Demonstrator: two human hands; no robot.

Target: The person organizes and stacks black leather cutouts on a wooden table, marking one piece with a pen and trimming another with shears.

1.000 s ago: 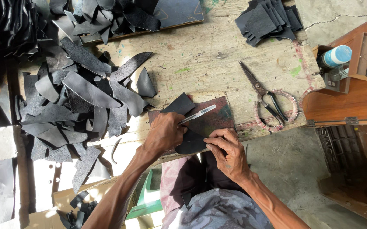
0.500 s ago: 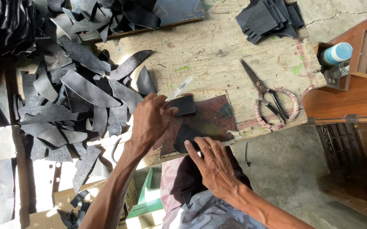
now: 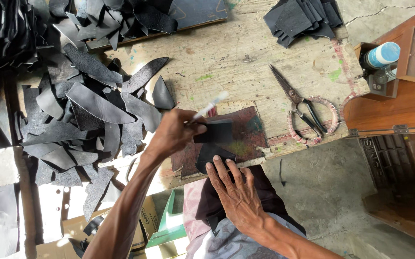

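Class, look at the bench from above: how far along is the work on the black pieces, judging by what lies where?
Done, it seems: cut black pieces heaped at one side, and a neat stack at the far edge. In hand: the left hand holds a white pen and a dark piece over the mat; the right hand presses another piece. Left: cannot tell; scissors lie idle.

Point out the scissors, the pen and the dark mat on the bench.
scissors (image 3: 297, 106), head view, on the pivot where the blades meet the handles.
pen (image 3: 211, 105), head view, on the white barrel above the left hand (image 3: 173, 133).
dark mat (image 3: 250, 132), head view, on its bare right part.
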